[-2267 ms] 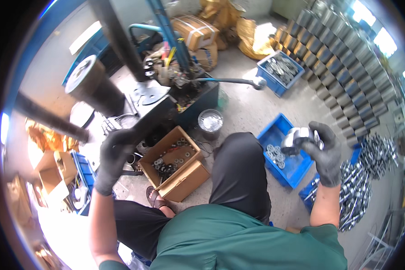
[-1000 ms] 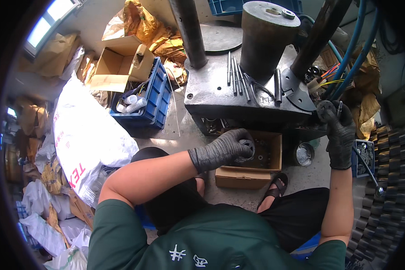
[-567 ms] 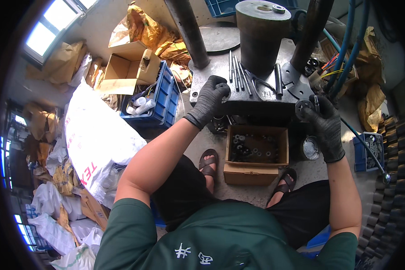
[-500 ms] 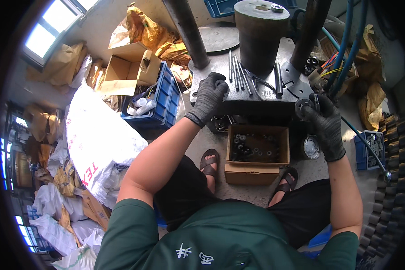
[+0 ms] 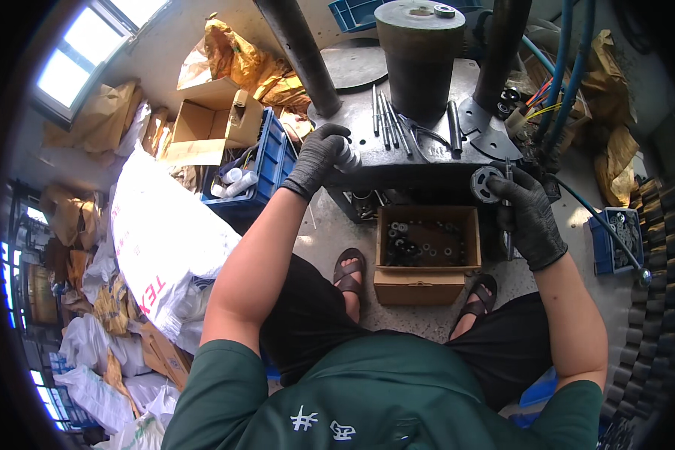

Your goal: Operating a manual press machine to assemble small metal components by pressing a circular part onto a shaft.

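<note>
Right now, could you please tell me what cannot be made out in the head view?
Head view, hidden: how many shiny ring pieces the left hand holds; its grip partly covers them.
Head view, hidden: the middle of the metal rod, behind the right hand.
Head view, too small and shadowed: the count of dark parts in the cardboard box.
Head view, cut off by the upper edge: the top of the left steel post.

A workshop, shown by the heavy metal press table (image 5: pixel 375 154), rod-shaped tools (image 5: pixel 386 124) and stacked metal cylinders (image 5: pixel 649 300).
</note>
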Motion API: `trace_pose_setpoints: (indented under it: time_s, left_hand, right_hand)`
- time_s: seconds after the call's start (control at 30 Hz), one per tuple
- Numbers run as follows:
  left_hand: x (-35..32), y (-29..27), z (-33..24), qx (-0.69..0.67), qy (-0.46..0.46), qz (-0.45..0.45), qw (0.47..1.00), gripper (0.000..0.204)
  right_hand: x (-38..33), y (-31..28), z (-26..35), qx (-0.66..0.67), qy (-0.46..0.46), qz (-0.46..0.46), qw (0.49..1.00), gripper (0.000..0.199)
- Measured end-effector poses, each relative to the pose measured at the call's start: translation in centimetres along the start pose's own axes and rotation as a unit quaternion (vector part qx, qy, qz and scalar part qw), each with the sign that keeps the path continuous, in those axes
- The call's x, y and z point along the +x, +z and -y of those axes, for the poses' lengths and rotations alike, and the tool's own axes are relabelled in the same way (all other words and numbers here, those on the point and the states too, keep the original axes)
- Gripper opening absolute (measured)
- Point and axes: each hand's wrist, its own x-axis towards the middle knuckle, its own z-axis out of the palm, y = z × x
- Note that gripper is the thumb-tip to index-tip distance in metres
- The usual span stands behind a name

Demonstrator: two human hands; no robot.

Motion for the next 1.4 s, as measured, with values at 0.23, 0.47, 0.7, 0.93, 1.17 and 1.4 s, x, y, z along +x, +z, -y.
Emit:
trace_pose_setpoints:
  time_s: [0.23,0.47,0.7,0.93,1.17,1.4]
  left_hand:
    - [-1.6,2.5,-2.5,0.383,0.298,-0.171,0.857,0.033]
    - [-10.2,12.6,-2.9,0.010,0.009,0.231,0.973,0.038]
    - [-11.8,17.0,-0.7,0.020,0.041,0.330,0.943,0.052]
    - [-12.3,17.5,-0.8,0.122,-0.039,0.342,0.931,0.039]
    - [-12.4,18.0,-1.7,-0.048,-0.143,0.363,0.919,0.031]
    - [-13.0,17.7,-1.1,-0.166,-0.221,0.373,0.886,0.033]
  right_hand:
    - [0.6,1.6,-1.9,0.300,0.119,-0.012,0.946,0.024]
    - [0.0,4.3,-0.6,0.361,0.027,0.094,0.928,0.055]
    - [1.1,3.9,-1.3,0.404,0.031,0.066,0.912,0.054]
    - [2.7,0.6,-1.8,0.232,-0.091,-0.004,0.968,0.035]
    - [5.5,-1.5,-2.8,0.096,-0.189,-0.127,0.969,0.039]
    - [7.4,-9.8,0.3,0.224,-0.269,-0.311,0.884,0.037]
